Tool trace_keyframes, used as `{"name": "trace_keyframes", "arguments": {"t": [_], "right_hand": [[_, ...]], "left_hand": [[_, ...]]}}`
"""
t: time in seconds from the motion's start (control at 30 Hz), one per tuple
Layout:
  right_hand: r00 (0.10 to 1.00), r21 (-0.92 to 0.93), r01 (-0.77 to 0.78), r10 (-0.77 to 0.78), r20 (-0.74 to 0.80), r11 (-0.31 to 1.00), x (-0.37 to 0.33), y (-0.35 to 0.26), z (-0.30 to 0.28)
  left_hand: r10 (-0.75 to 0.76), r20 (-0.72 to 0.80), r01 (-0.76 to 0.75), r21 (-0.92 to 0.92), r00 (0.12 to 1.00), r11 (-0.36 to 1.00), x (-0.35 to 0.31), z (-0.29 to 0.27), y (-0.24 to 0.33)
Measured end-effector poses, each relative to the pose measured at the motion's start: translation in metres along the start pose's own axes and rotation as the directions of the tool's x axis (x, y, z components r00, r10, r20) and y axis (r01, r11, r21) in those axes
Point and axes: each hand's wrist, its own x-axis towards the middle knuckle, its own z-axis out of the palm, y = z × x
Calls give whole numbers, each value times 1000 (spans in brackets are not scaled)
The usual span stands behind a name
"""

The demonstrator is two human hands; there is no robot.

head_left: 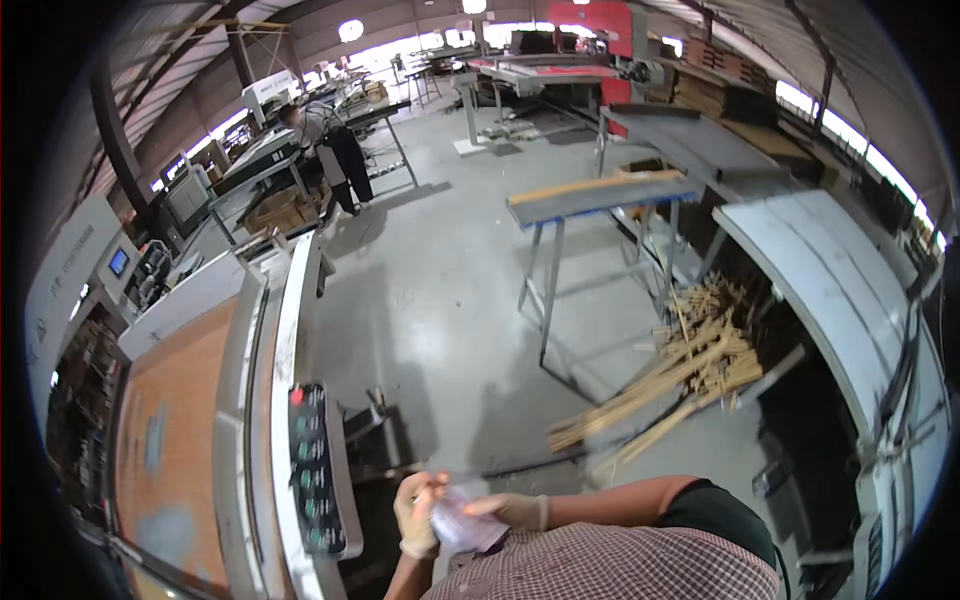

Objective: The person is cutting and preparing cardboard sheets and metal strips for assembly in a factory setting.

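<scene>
Close to my body, my left hand (416,512), in a pale glove with bare fingertips, has its fingers curled in at the upper edge of a whitish-purple, crumpled sheet-like thing (466,524). Blur keeps me from telling whether that thing is paper or plastic. From the other side my right hand (518,511), gloved the same way, reaches in and pinches it. The thing hangs between both hands in front of my checked apron (600,565).
Left of me stands a machine with a brown bed (180,440) and a button panel (318,470). On the right are a narrow trestle table (600,197), a pile of wooden strips (690,365) and a pale-topped table (815,245). Another person (335,150) works farther off.
</scene>
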Motion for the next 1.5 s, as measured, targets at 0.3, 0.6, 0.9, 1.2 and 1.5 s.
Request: {"name": "trace_keyframes", "arguments": {"t": [0.3,0.6,0.9,1.2,1.5], "right_hand": [[997,156,-70,74,-22,985,180,-337,-114],[299,-664,649,-927,-226,371,143,-696,-139],[107,-976,177,-989,-106,124,275,-998,-268],[273,-997,-34,-959,-79,73,239,-1277,-402],[-264,-832,196,-789,-554,519,59,-1441,-554]], "left_hand": [[-9,108,37,-260,994,965,406,-29,-89],[-428,664,440,162,613,883,772,129,-121],[-572,430,622,31,699,783,1085,181,-181],[-386,491,453,-18,781,892,1437,266,-312],[-485,796,636,169,362,753,1697,658,-359]]}}
